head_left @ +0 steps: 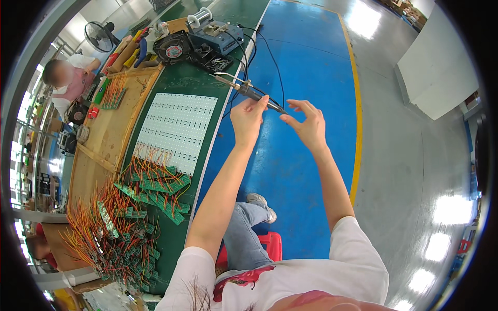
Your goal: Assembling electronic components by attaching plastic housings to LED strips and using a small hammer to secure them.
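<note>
My left hand (248, 120) is closed around the dark handle of a soldering iron (254, 95), just beyond the right edge of the bench. A thin bent metal tube runs along the iron, whose tip points up and left toward the bench. Beside the handle's rear end is my right hand (310, 124), thumb and fingers apart, with nothing visible in it. On the bench to the left lies a white perforated panel (179, 124). Several green circuit boards (163, 189) with orange and red wires lie at its near end, and a larger tangled pile (129, 243) of wired boards is nearer me.
At the bench's far end stand a blue-grey box (220, 37) with cables, a wire spool (199, 17) and a black fan (174, 47). A wooden tray (98, 150) borders the panel. Another person (75, 85) sits across. A red stool (272, 243) is beneath me.
</note>
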{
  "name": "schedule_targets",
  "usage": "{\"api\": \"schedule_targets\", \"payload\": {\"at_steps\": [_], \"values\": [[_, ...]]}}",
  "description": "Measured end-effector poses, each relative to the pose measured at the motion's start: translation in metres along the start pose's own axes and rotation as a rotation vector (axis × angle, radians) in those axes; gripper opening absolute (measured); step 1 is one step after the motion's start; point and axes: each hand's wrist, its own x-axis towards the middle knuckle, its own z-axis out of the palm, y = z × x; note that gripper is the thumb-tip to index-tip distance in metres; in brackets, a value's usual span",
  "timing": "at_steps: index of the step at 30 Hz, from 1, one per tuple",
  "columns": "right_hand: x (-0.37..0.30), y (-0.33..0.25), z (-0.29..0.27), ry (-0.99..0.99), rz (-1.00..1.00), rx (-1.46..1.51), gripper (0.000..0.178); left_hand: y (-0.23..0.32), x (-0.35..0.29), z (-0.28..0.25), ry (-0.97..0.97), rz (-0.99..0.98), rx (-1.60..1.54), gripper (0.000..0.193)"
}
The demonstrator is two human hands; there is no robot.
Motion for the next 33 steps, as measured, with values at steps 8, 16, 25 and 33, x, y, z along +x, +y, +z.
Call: {"api": "schedule_targets", "payload": {"at_steps": [8, 16, 25, 33], "values": [[0.014, -0.012, 0.009, 0.101, -0.298, -0.225, 0.026, 0.004, 0.014, 0.003, -0.045, -0.044, 0.036, 0.032], [0.061, 0.002, 0.041, 0.124, -0.202, -0.160, 0.013, 0.034, 0.002, -0.025, -0.004, 0.089, 0.331, 0.049], [0.233, 0.001, 0.102, -0.065, -0.098, -0.241, 0.029, 0.012, -0.110, -0.158, 0.188, 0.425, 1.241, 0.047], [0.298, 0.005, 0.163, -0.188, 0.073, -0.233, 0.034, 0.007, -0.125, -0.164, 0.089, 0.274, 1.284, 0.054]]}}
